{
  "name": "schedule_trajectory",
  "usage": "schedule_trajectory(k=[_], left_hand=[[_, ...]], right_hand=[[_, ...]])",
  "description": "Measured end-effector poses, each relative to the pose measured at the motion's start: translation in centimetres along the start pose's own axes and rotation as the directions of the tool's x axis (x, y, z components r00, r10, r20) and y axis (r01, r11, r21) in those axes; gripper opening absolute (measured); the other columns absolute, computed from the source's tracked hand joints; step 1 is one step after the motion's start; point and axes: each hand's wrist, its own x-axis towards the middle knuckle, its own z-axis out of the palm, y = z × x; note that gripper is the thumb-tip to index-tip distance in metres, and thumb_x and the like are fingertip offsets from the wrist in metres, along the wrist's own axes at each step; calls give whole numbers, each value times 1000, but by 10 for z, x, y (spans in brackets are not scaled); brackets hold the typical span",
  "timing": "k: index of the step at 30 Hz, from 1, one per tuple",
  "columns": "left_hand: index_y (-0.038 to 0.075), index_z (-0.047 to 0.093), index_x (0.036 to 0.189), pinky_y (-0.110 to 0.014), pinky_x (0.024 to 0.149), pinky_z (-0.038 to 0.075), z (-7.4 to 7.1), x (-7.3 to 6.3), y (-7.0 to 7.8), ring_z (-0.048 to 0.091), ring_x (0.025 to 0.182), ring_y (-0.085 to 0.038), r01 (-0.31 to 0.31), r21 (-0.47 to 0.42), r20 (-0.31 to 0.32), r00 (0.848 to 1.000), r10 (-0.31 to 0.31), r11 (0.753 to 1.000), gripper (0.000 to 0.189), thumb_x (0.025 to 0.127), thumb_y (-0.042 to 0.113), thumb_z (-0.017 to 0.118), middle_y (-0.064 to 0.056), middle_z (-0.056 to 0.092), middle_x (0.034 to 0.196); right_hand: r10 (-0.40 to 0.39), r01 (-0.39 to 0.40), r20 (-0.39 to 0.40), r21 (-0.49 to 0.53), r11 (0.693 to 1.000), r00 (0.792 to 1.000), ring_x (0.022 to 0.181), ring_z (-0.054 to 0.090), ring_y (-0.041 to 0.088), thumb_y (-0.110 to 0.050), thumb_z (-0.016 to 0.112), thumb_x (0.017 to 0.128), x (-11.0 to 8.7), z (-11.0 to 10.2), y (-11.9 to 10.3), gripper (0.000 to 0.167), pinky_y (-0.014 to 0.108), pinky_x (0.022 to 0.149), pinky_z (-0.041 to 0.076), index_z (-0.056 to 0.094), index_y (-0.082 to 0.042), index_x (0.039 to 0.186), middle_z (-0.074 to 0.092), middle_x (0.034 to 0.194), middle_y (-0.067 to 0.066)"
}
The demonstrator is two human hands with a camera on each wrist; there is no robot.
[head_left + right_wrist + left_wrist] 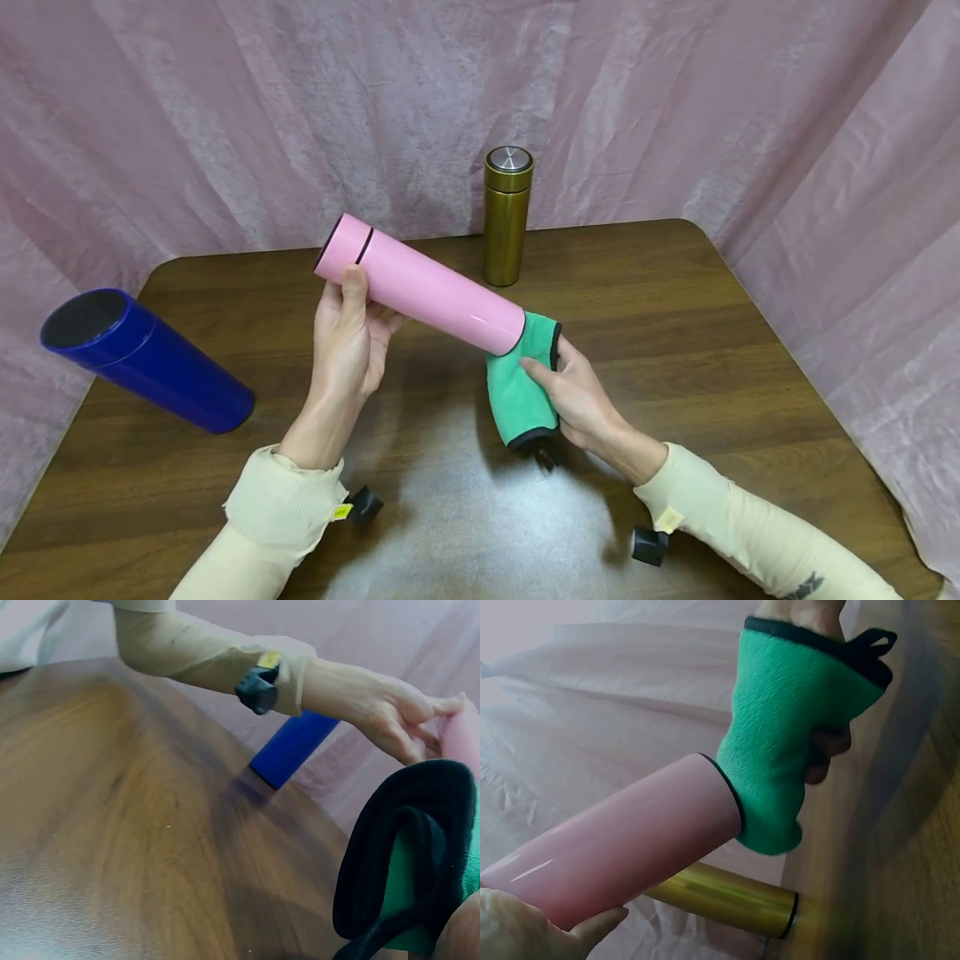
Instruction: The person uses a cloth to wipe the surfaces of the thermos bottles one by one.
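Bordering the near side, two cream sleeves [757, 525] are seen, each with a small dark device [649, 546] fixed at the wrist. Just beyond, a green cloth [517, 400] with black edging and a loop [883, 641] is pinched by the right hand [581, 396], the thumb laid on one face and the fingers behind. The cloth is held at the base of a pink bottle [442, 292], which is raised above the wooden table [637, 317] and tilted, base lower; close to its cap the bottle is gripped by the left hand [345, 342]. Wiping of the base is judged to be the step in hand, and by the next move steady contact seems to be called for, with the bottle turned or the cloth shifted so that more surface can be covered. Farther off, a blue bottle [157, 362] is stood upright on the left and a gold bottle [506, 225] near the table's far edge, backed by a pink curtain [375, 108]
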Motion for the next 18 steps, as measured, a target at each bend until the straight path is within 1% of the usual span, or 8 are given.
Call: schedule_trajectory(k=[2, 4, 7, 9, 13, 16, 18], left_hand=[[13, 53, 129, -42, 80, 57, 0, 3, -1, 66, 92, -21, -8, 6, -1, 1000, 8, 1000, 59, 87, 50, 71, -9, 60, 110], [13, 53, 129, -41, 80, 57, 0, 6, -2, 66, 91, -21, -14, 12, -1, 1000, 14, 1000, 58, 88, 50, 70, -10, 60, 111], [13, 53, 129, -43, 81, 57, 1, 10, -3, 66, 94, -22, -24, 18, -2, 1000, 24, 1000, 56, 89, 49, 69, -10, 60, 113], [13, 53, 129, -44, 83, 56, 1, 13, -4, 65, 96, -22, -32, 22, -2, 999, 32, 999, 54, 91, 48, 69, -10, 59, 114], [13, 53, 128, -52, 90, 52, 2, 20, -3, 64, 102, -24, -44, 37, -24, 999, 45, 998, 50, 92, 45, 68, -9, 57, 117], [13, 51, 132, -60, 95, 48, 1, 28, -2, 61, 109, -24, -53, 70, -36, 998, 56, 996, 47, 96, 40, 65, -8, 55, 124], [12, 50, 134, -62, 97, 48, 0, 36, 0, 59, 113, -25, -57, 90, -43, 997, 61, 994, 44, 99, 35, 63, -8, 53, 127]], right_hand=[[-27, 27, -2, -9, 1000, 1000, 98, 71, 26, -7, 54, 107, -3, 0, 1, 46, 45, 79, 62, 38, -9, 150, 60, 128, 19], [-49, 49, -10, -27, 998, 999, 101, 70, 26, -6, 55, 106, -5, 1, 1, 48, 45, 80, 61, 38, -10, 151, 58, 132, 18], [-58, 57, -12, -42, 997, 998, 101, 70, 27, -5, 55, 106, -9, 0, 0, 49, 44, 81, 61, 40, -12, 151, 57, 133, 18], [-39, 39, -6, -44, 998, 999, 100, 70, 27, -5, 56, 105, -11, 0, 0, 48, 45, 81, 61, 41, -12, 150, 58, 131, 17], [13, -13, 5, -49, 999, 1000, 92, 72, 27, -9, 59, 104, -15, 1, -1, 45, 46, 75, 62, 44, -10, 147, 61, 123, 16], [43, -42, 9, -67, 997, 999, 88, 72, 27, -11, 63, 103, -16, 0, -1, 47, 44, 73, 61, 45, -9, 146, 63, 120, 15], [59, -58, 16, -78, 995, 998, 88, 72, 28, -12, 64, 102, -17, -2, -1, 48, 44, 73, 61, 45, -8, 146, 63, 120, 15]])
